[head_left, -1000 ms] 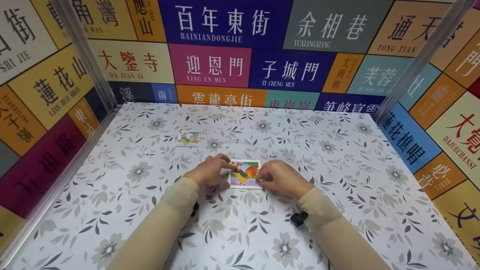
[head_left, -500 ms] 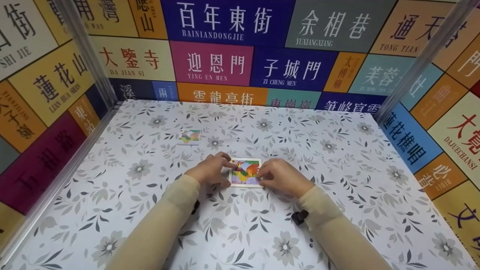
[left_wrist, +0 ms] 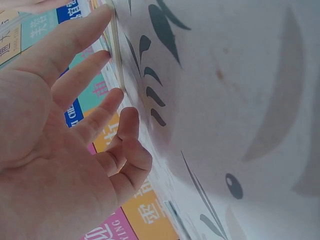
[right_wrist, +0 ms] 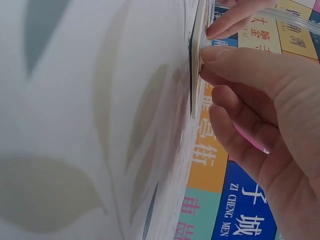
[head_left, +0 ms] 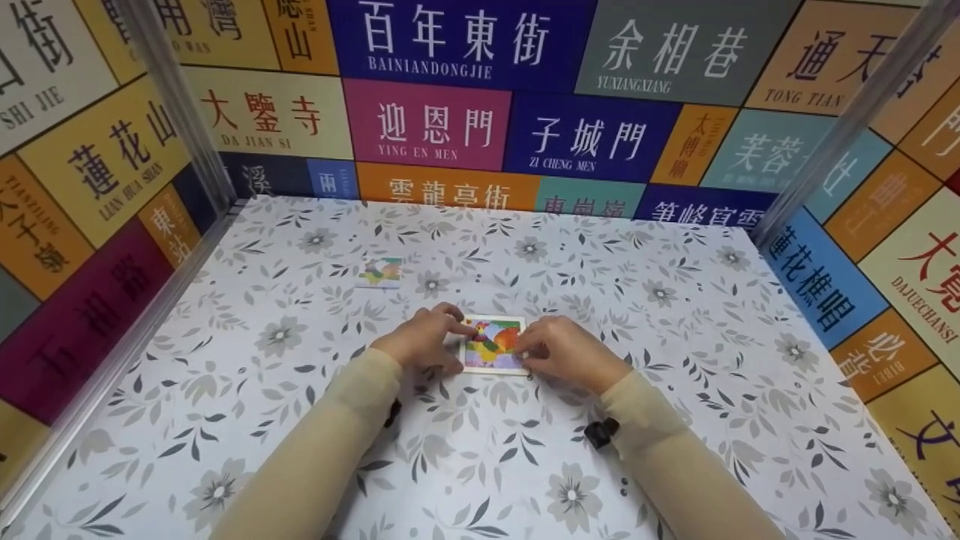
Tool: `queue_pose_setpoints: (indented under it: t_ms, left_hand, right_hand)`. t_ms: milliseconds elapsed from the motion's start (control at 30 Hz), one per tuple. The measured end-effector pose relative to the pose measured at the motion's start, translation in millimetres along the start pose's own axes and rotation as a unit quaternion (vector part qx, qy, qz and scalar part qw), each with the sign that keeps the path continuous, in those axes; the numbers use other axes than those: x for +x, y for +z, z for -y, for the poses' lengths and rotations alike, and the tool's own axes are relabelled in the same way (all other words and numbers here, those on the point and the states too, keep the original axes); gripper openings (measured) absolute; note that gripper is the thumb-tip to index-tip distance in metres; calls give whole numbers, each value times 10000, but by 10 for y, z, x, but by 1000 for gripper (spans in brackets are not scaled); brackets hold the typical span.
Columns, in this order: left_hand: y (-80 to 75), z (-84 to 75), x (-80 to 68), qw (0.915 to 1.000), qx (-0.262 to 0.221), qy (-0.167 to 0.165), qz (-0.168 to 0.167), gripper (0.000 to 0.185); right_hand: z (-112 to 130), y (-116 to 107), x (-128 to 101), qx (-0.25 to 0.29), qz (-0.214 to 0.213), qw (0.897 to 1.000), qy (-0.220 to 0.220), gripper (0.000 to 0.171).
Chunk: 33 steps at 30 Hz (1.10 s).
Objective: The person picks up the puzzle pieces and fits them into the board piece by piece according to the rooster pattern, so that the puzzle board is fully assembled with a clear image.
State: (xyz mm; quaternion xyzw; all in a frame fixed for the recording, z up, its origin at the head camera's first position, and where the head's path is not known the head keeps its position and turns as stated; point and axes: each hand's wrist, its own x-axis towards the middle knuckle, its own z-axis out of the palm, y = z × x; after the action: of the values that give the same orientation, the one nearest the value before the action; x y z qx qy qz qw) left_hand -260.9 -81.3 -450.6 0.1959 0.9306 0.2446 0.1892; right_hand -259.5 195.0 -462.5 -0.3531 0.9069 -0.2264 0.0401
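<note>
A small flat picture board (head_left: 495,357) with a pale border and a colourful rooster picture lies on the patterned tabletop, between both hands. My left hand (head_left: 424,339) is at its left side, index finger reaching over the picture and thumb near the lower left corner. In the left wrist view, the fingers (left_wrist: 82,77) are spread and mostly straight, with tips at the board's thin edge (left_wrist: 116,45). My right hand (head_left: 566,352) bends over the right side of the board. In the right wrist view, thumb and index tips come together at the board's face (right_wrist: 196,75); whatever lies under them is hidden.
A second small rooster picture (head_left: 380,272) lies farther back, left of the board. The white tabletop (head_left: 570,427) has a grey flower and leaf print. Walls of coloured sign panels (head_left: 431,124) stand behind and at both sides, with clear corner posts (head_left: 184,105).
Both hands keep nearly the same place at the board. The whole view shifts slightly; no thing is visibly taken up or let go.
</note>
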Motion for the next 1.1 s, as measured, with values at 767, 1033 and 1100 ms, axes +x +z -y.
queue_pose_setpoints:
  t_ms: [767,1033,1100]
  left_hand:
    - [1,-6,-13,10000,16,7,-36,65]
    - [-5,-3,9,10000,-2,-22,23,64]
    - [-7,-5,11,10000,5,-11,25,64]
  right_hand:
    - [-19,39,-18,26,-125,9999,-32,28]
    - [9,7,12,-111,50,9999,-48,26]
    - [17,-3,13,-188,90,9998,-31,22]
